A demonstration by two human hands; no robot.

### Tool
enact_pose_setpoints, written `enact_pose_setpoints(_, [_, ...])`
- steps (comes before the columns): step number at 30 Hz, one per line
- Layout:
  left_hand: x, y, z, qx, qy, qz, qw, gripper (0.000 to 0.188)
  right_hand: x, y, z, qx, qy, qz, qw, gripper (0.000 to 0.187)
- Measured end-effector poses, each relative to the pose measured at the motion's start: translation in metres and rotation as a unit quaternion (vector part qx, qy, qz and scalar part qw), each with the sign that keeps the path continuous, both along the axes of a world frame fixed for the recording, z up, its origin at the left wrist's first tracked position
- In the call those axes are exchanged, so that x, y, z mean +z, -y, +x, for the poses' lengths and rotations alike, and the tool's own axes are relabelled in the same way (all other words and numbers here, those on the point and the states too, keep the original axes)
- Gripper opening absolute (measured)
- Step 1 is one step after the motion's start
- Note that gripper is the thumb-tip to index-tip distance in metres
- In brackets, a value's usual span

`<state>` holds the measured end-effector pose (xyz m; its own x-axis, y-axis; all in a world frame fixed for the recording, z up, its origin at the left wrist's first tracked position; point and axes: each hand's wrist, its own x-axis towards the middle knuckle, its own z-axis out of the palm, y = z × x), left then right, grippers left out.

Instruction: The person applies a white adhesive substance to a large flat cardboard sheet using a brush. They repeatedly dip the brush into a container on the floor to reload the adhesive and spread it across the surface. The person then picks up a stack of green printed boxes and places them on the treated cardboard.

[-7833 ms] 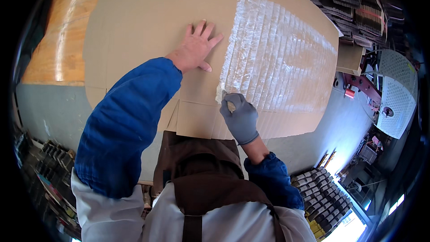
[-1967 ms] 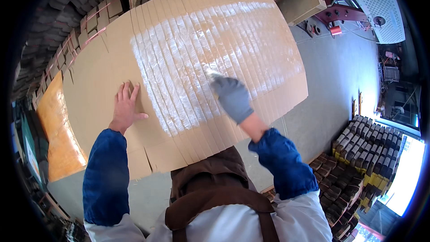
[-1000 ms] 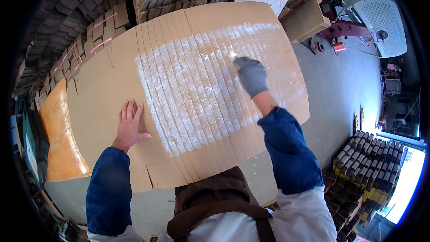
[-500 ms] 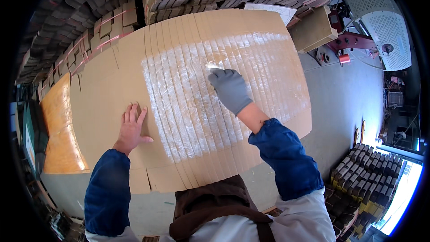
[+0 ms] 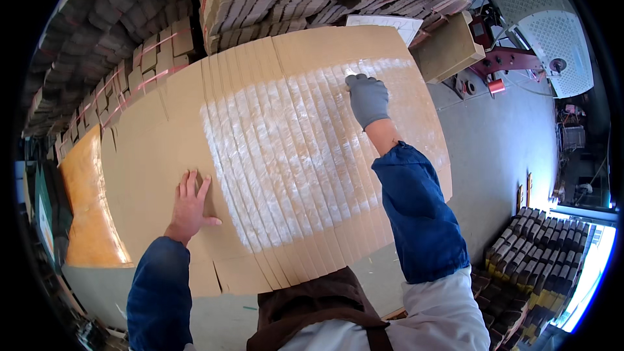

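Observation:
Large tan cardboard sheets (image 5: 149, 182) lie in front of me, overlapped like shingles, their exposed strips coated with a streaky, shiny white layer (image 5: 286, 156). My left hand (image 5: 188, 208), bare, rests flat on the uncoated cardboard left of the coated strips, fingers spread. Toward the far right of the coated area is my right hand (image 5: 369, 99) in a grey glove, its fingers curled and pressed down. Something small and whitish shows at its fingertips; the glove hides most of it.
Bundled cardboard stacks (image 5: 279, 0) rise beyond the sheets. An orange-brown glossy sheet (image 5: 94, 201) lies at the left. A machine with a perforated guard (image 5: 552, 52) stands far right, near a cardboard box (image 5: 448, 49). More dark stacks (image 5: 533, 247) sit lower right on the grey floor.
My right hand has moved away from me and to the right across the coated strips. My left hand keeps its place on the cardboard. The whole view has shifted slightly.

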<state>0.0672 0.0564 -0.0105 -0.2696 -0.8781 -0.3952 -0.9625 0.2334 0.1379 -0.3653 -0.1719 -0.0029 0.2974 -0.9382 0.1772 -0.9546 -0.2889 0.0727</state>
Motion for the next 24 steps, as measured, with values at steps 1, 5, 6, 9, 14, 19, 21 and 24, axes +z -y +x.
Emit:
enact_pose_setpoints(1, [-0.003,-0.001,0.002,-0.001,-0.007,0.003,1.0,0.117,0.003,0.003,-0.002,-0.007,0.017,-0.018,1.0,0.015])
enact_pose_setpoints(5, [-0.004,-0.006,0.007,-0.007,-0.002,-0.003,1.0,0.118,-0.008,-0.037,0.068,0.22,0.074,-0.076,0.97,0.016])
enact_pose_setpoints(6, [-0.002,-0.007,0.008,-0.002,0.002,0.002,1.0,0.118,-0.012,-0.029,0.058,0.183,0.069,-0.062,0.979,0.016])
enact_pose_setpoints(9, [0.0,-0.004,0.003,0.002,0.012,0.005,1.0,0.119,-0.032,0.015,-0.021,0.075,0.044,-0.05,0.995,0.016])
enact_pose_setpoints(14, [-0.008,0.0,0.0,-0.005,0.009,0.006,1.0,0.122,-0.013,0.045,-0.099,-0.083,0.037,-0.016,0.996,0.024])
enact_pose_setpoints(19, [-0.001,-0.012,0.014,0.012,0.044,0.017,0.999,0.123,-0.014,0.003,0.001,0.191,0.037,-0.075,0.978,0.024])
enact_pose_setpoints(21, [-0.013,-0.001,0.003,-0.01,0.006,0.003,1.0,0.123,-0.027,0.037,-0.067,0.054,0.043,-0.024,0.997,0.019])
enact_pose_setpoints(24, [-0.007,0.001,0.001,0.008,0.022,0.036,0.999,0.123,-0.01,0.036,-0.069,0.003,0.061,-0.032,0.998,0.012])
